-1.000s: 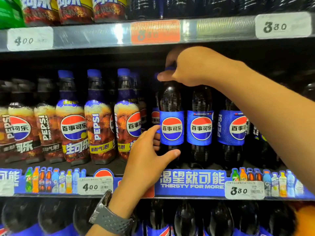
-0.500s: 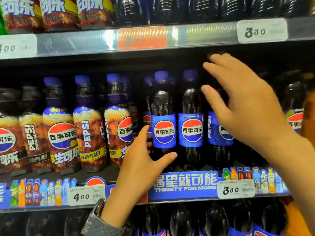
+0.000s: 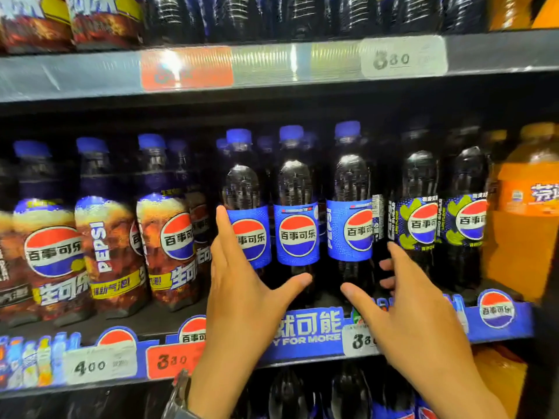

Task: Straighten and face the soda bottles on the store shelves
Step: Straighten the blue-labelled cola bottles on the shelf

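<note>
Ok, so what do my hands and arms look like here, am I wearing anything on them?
The left hand and right hand are bare, no gloves or visible rings, and no sleeves show on either forearm. The only thing worn is a grey metallic wristwatch on the left wrist, cut off at the bottom edge.

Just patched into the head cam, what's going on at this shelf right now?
A person is facing soda bottles on the middle shelf. The left hand lies with straight fingers against the left blue-label bottle, thumb spread below the middle blue-label bottle. The right hand has its thumb and spread fingers on either side of the lower part of the third blue-label bottle, apparently not gripping it. That bottle's label is turned, logo off to the right and barcode showing; the other two face front.
</note>
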A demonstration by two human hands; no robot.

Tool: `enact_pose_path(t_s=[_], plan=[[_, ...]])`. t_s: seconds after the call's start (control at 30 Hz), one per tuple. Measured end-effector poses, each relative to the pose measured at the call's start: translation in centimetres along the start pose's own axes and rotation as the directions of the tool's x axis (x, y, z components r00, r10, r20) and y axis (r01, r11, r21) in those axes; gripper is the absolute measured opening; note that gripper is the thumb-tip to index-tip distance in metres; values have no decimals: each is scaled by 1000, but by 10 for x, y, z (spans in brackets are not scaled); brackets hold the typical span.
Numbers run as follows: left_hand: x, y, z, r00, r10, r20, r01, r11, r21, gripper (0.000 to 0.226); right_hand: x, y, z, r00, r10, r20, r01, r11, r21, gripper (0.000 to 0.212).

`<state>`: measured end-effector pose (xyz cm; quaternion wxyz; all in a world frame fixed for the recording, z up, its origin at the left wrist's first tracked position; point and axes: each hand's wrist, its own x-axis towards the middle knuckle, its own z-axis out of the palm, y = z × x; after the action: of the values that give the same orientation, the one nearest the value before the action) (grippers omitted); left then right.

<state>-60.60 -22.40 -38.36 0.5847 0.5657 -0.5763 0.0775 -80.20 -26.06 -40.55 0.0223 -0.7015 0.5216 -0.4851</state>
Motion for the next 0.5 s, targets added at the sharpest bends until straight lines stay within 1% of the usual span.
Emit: enact_pose_path(t_s=[0.07,0.1,0.17,0.23,0.5], plan=[[0,0,2,1000,-10,-7,10,1000,2,142,5,-5,2,999,-11,39,14,998,-67,82],[0,1,3,1000,-18,-8,18,1000,-1,142,7,-7,3,998,-19,55,23,997,-73,76],[1,1,4,999,-39,-5,39,999,-9,142,10,-11,3,997,-38,65,41,998,-53,59],[1,2,3,999,-44,-5,44,999,-11,141,11,-14,2,997,-47,68,49,998,-29,48],[1,2,2,998,-44,-34,45,999,19,141,13,-18,4,995,-53,80,56,998,-32,49]])
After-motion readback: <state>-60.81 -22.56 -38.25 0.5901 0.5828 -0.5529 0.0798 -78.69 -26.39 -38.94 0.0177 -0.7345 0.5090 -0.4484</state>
